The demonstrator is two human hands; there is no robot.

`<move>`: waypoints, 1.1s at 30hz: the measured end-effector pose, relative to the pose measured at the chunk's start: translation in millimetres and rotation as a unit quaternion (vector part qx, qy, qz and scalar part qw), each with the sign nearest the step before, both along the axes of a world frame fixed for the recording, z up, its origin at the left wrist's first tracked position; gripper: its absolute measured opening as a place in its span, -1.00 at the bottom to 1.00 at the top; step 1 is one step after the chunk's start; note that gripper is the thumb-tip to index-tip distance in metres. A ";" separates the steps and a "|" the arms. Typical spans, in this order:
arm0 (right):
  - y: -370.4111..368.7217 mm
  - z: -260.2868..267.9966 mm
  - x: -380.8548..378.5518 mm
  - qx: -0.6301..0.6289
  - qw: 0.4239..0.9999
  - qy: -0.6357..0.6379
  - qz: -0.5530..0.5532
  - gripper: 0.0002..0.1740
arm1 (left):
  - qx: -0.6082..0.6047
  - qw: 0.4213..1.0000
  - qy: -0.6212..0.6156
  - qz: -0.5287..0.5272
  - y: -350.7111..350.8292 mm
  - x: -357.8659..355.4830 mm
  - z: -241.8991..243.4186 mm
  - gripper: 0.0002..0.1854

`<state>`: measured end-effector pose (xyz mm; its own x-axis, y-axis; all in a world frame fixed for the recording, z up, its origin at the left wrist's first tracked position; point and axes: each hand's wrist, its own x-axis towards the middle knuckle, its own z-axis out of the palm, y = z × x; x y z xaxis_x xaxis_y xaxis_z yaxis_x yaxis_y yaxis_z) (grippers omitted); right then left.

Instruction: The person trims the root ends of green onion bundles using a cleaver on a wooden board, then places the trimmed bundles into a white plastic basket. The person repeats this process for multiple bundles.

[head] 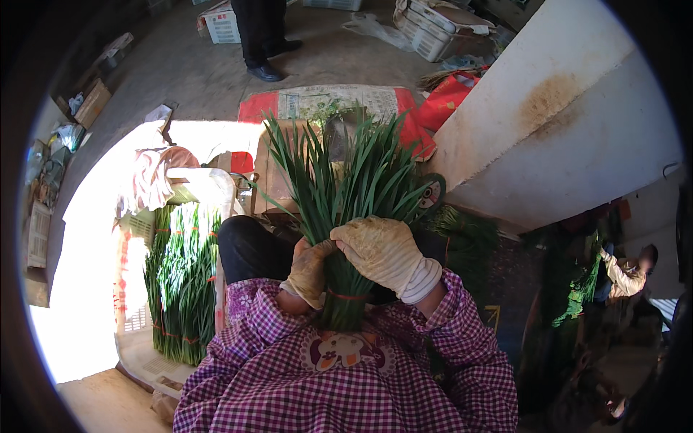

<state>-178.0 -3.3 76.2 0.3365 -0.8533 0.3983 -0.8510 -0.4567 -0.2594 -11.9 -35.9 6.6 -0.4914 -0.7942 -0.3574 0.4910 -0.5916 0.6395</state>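
A thick bunch of green garlic chives stands out from my lap, its leaf tips fanned away from me. My left hand, in a worn fabric glove, grips the bunch from its left side. From the right, my gloved right hand lies across the front of it, fingertips pinched close to my left thumb. Whether a tie is between those fingertips I cannot tell. Below the hands, a red band circles the stems near their cut ends, which rest against my checked apron.
On my left a white plastic crate holds several banded chive bunches. More chives lie at my right knee beside a white wall. A flattened carton covers the floor ahead. One person stands beyond; another sits far right holding greens.
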 end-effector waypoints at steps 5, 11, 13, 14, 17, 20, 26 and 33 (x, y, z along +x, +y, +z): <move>18.1 -30.6 -5.7 0.033 0.997 0.026 -0.068 -0.90 | 0.023 0.999 -0.012 0.036 0.6 1.4 0.4 -0.74; 21.3 -43.5 -5.9 0.025 0.978 -0.171 -0.115 -0.85 | 0.037 0.998 -0.047 0.020 0.4 3.2 3.4 -0.73; 19.0 -45.2 -3.4 0.078 0.932 -0.329 -0.130 -0.80 | 0.020 0.999 -0.040 0.021 0.4 3.8 2.6 -0.72; 18.2 -45.4 -3.1 0.097 0.911 -0.368 -0.159 -0.74 | 0.020 0.999 -0.036 0.019 0.1 3.0 1.6 -0.71; 16.6 -42.2 -4.5 0.166 0.852 -0.445 -0.219 -0.52 | 0.029 0.999 -0.005 0.017 -0.4 2.7 -1.5 -0.69; 9.3 -34.2 -7.2 0.173 0.853 -0.439 -0.223 -0.28 | 0.035 0.999 -0.032 0.012 -1.1 2.1 -2.9 -0.70; -23.3 -9.4 -6.2 0.070 0.947 -0.127 -0.286 -0.54 | 0.030 0.999 -0.024 -0.003 1.8 -3.3 -0.2 -0.68; 34.5 39.3 -65.4 0.060 0.767 -0.637 -0.041 -0.77 | 0.057 0.995 0.081 -0.001 -25.3 15.7 -16.7 -0.63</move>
<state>-243.4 31.2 115.5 -0.3169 -0.9073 0.2763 0.1044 -0.3229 -0.9407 3.8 -61.2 -10.1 -0.5513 -0.7525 -0.3604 0.5811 -0.6562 0.4813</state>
